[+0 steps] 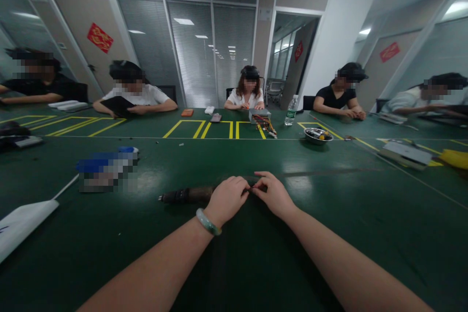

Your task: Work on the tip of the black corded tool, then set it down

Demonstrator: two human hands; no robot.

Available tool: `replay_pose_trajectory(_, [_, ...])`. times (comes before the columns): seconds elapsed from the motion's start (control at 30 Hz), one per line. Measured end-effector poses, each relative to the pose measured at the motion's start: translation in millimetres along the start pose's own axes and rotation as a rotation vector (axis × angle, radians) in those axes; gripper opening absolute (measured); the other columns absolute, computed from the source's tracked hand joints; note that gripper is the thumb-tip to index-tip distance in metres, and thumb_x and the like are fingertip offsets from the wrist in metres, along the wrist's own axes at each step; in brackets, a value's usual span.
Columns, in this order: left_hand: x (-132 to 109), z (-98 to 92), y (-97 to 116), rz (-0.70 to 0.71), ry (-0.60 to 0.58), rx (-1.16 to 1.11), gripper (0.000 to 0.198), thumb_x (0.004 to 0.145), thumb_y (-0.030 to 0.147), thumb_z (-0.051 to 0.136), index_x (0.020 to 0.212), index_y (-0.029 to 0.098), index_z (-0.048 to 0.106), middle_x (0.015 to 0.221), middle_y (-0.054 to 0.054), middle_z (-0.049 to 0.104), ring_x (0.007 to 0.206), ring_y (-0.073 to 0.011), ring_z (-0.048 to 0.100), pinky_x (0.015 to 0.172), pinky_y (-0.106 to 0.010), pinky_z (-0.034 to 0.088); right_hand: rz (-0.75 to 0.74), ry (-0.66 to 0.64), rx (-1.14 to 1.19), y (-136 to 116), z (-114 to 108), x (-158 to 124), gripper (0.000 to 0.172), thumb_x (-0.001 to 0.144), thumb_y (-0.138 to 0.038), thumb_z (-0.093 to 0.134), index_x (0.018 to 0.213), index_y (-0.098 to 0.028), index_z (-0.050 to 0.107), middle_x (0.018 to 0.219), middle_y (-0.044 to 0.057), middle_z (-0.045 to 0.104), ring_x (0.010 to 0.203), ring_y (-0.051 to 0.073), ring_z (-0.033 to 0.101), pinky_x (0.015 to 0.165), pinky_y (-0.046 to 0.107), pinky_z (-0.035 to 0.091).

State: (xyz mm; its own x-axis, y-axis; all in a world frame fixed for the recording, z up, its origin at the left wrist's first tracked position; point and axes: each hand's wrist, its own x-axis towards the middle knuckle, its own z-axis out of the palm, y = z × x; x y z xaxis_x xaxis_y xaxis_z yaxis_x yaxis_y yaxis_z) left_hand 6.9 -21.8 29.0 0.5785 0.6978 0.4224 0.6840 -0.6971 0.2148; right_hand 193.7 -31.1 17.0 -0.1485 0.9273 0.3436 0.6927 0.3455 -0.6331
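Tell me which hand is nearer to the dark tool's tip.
Left. The left hand is to the right of the tip, hiding part of the dark tool; the right hand is farther right, past the left hand.

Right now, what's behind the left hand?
A dark, elongated tool juts out leftward from behind the left hand, on the green table. The hand covers its right-hand portion, so that part's shape and any contact can't be seen.

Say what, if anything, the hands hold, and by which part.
Left hand and right hand seem to pinch a small dark piece at their fingertips; its kind and the part held cannot be told. Nor can any hold on the dark tool.
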Motion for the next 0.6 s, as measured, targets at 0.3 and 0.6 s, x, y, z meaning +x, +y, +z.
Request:
replay_pose_trajectory(0.3, [-1.9, -5.9, 3.0, 0.011, -0.029, 0.019, 0.013, 0.084, 0.02, 0.056, 0.097, 0.021, 0.057, 0.098, -0.003, 0.06, 0.093, -0.0196, 0.054, 0.084, -0.035, 0.043, -0.045, -0.15, -0.06, 1.7, 3.3, 7.2, 0.006, 0.082, -0.013, 0.055, 0.078, -0.018, 0.053, 0.091, 0.003, 0.061, 0.087, 0.015, 0.056, 0.08, 0.028, 0.041])
replay_pose_trajectory(0.6, [-5.1, -15.3, 8.7, 0.09, 0.005, -0.039, 0.032, 0.083, 0.017, 0.057, 0.114, 0.024, 0.053, 0.116, -0.002, 0.059, 0.111, -0.0191, 0.051, 0.106, -0.042, 0.031, -0.05, -0.117, -0.205, 2.2, 5.7, 6.3, 0.009, 0.084, -0.01, 0.048, 0.083, -0.019, 0.049, 0.089, 0.004, 0.056, 0.084, 0.015, 0.054, 0.076, 0.026, 0.04])
